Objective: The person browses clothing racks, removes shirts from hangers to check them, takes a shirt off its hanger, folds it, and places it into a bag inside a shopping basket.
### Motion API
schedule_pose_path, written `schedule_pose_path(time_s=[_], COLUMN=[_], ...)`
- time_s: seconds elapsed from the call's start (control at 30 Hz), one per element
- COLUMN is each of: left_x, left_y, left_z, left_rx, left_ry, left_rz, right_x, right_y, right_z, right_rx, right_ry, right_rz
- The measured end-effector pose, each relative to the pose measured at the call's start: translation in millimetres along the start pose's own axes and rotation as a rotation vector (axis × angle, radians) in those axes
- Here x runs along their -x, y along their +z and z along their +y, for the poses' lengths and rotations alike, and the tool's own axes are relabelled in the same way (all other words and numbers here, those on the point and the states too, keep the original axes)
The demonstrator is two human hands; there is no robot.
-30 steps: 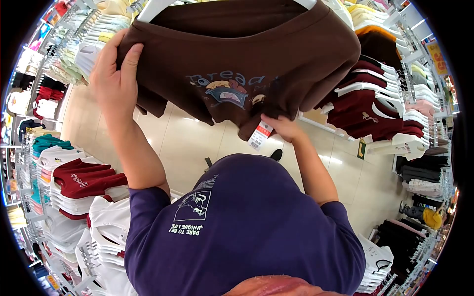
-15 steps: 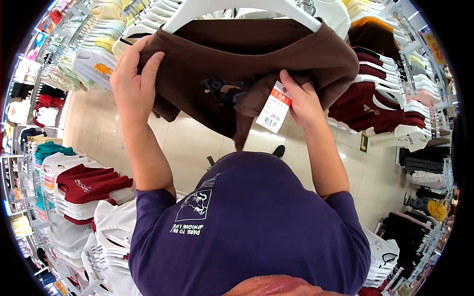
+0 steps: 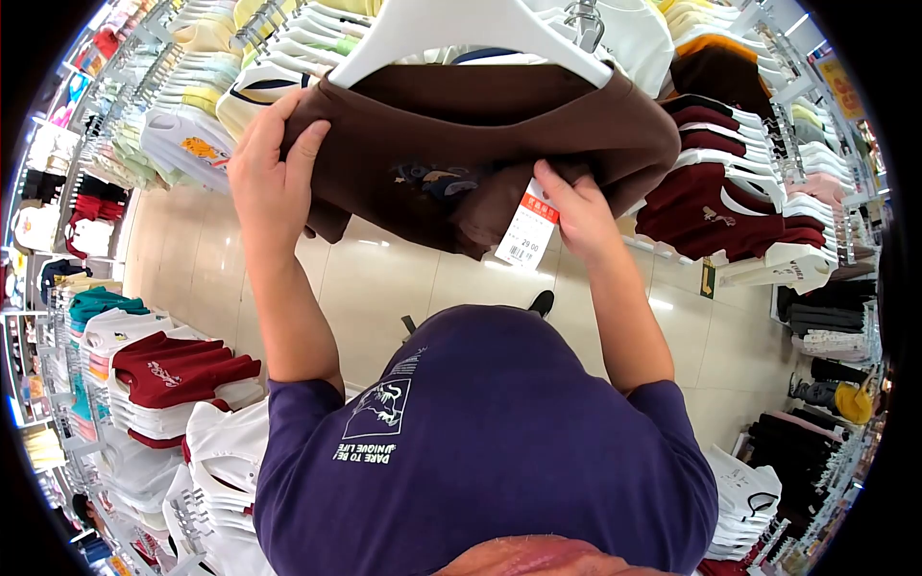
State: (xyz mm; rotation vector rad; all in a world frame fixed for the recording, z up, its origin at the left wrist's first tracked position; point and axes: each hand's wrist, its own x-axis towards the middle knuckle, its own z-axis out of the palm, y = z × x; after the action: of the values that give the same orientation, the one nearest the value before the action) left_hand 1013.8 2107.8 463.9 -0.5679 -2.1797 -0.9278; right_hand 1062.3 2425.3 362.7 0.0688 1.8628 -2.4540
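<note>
A dark brown T-shirt (image 3: 403, 144) with a printed design on its front hangs on a white hanger (image 3: 480, 34) at the top of the head view. My left hand (image 3: 274, 158) grips the shirt's shoulder at the left, thumb in front and fingers behind. Lower on the right, my right hand (image 3: 581, 206) is closed on bunched brown fabric, its thumb pressed near the top of the price tag (image 3: 528, 226). The white and orange tag reads 29.00 and hangs below the thumb. The fingertips of my right hand are partly hidden by cloth.
Maroon shirts (image 3: 711, 211) hang on a rack at the right, with black garments (image 3: 797, 451) further down. White and pale tops (image 3: 182, 144) line the left and back. A red shirt (image 3: 168, 370) fronts the lower left rack. Tiled floor (image 3: 403, 278) lies between the racks.
The shirt and its hanger have come lower in view, and the shirt's hanging lower edge has drawn up. Both hands keep their grip; the tag has tilted slightly and shifted left.
</note>
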Motion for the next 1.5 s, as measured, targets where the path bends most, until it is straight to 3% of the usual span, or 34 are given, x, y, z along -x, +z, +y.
schedule_pose_path(time_s=[0.1, 0.17, 0.3, 0.5, 0.87, 1.5], left_x=[0, 1, 3, 4, 9, 11], left_y=[6, 14, 35, 66, 118, 170], left_z=[4, 4, 3, 0, -3, -9], left_rx=[0.016, 0.013, 0.007, 0.045, 0.075, 0.091], left_ry=[-0.008, 0.009, 0.026, 0.069, 0.07, 0.031], left_rz=[-0.018, -0.04, -0.099, -0.165, -0.252, -0.357], right_x=[10, 17, 27, 45, 63, 73], right_y=[-8, -15, -30, -53, -87, -99], right_z=[10, 29, 63, 96, 134, 105], right_rx=[0.102, 0.178, 0.064, -0.022, 0.102, 0.056], right_ry=[0.036, 0.116, 0.121, 0.263, 0.272, 0.322], right_rz=[-0.056, 0.044, 0.019, 0.161, 0.18, 0.102])
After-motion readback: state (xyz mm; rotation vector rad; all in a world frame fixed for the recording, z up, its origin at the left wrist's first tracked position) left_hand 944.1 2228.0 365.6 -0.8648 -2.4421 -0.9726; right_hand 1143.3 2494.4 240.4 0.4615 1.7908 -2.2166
